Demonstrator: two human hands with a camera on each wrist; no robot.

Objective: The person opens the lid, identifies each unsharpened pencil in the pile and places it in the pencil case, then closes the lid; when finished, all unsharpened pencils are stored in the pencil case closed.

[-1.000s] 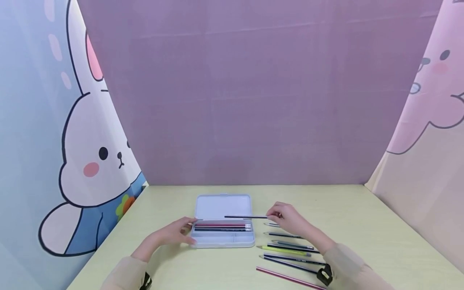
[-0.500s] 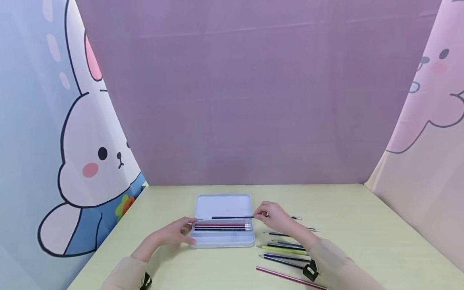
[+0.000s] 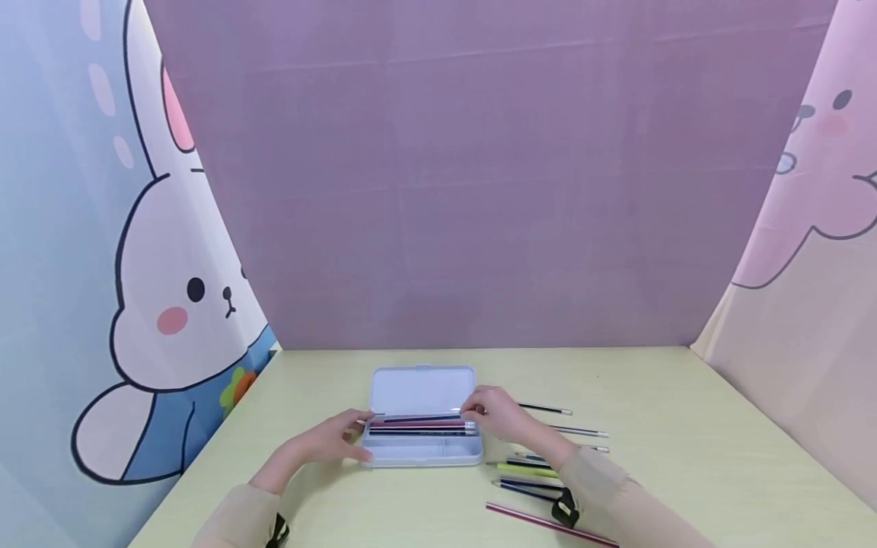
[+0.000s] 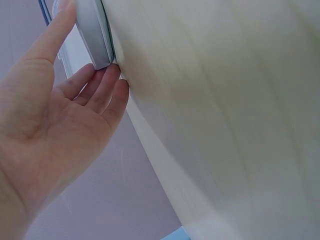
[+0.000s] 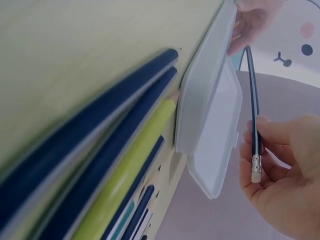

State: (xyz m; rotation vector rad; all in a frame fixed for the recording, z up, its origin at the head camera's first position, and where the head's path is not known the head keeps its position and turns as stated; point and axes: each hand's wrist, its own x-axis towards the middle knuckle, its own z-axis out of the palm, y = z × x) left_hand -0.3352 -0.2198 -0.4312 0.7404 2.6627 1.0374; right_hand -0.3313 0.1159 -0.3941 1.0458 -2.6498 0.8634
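A white pencil case (image 3: 407,452) lies on the table, its lid (image 3: 421,388) folded back. Several pencils (image 3: 418,431), dark and dark red, lie in its rear compartment. My left hand (image 3: 329,440) holds the left end of the case, with the thumb at the front corner and fingertips against the end wall (image 4: 102,55). Above the right rear side of the case, my right hand (image 3: 503,417) pinches a dark striped pencil (image 5: 254,110) near its white eraser. That pencil slants over the rear compartment; in the head view the fingers hide its eraser end.
Right of the case lie several loose pencils, among them a yellow-green pencil (image 3: 527,470) and, nearest me, a dark red pencil (image 3: 548,524). My right forearm covers part of them. A purple cloth (image 3: 438,190) hangs behind the table (image 3: 651,426).
My right hand has moved left with the dark pencil, bringing it over the case's rear compartment. My left hand has stayed at the case's left end.
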